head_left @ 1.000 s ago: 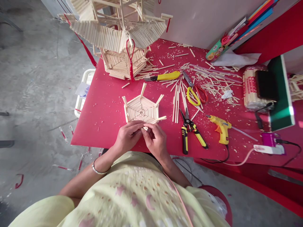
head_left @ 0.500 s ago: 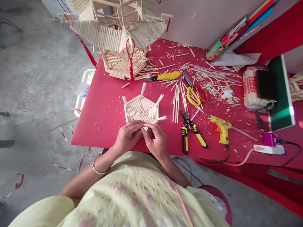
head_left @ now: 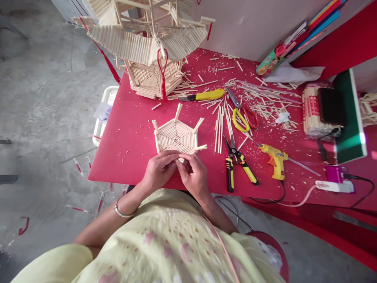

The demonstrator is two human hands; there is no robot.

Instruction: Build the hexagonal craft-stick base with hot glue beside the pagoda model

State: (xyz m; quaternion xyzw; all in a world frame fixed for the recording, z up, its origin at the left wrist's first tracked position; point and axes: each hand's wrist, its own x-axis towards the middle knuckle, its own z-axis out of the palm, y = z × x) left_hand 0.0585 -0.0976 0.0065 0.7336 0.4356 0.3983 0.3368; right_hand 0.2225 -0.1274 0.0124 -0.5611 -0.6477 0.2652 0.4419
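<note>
At the near edge of the red table, my left hand [head_left: 160, 168] and my right hand [head_left: 193, 171] meet with fingers pinched together. Between their fingertips show the pale ends of a small bundle of wooden sticks [head_left: 181, 160]; the rest of it is hidden. Just beyond lies a hexagonal base of wooden sticks [head_left: 176, 137], with short paired-stick posts standing at its corners. Its near edge is partly covered by my fingers, so I cannot tell whether the bundle is joined to it.
A large stick-built pagoda [head_left: 147, 47] with red tassels stands behind. To the right lie pruning shears [head_left: 235, 161], scissors [head_left: 240, 114], a yellow glue gun [head_left: 275, 159] with its cord, and loose sticks [head_left: 219, 129]. A utility knife [head_left: 206, 95] lies farther back.
</note>
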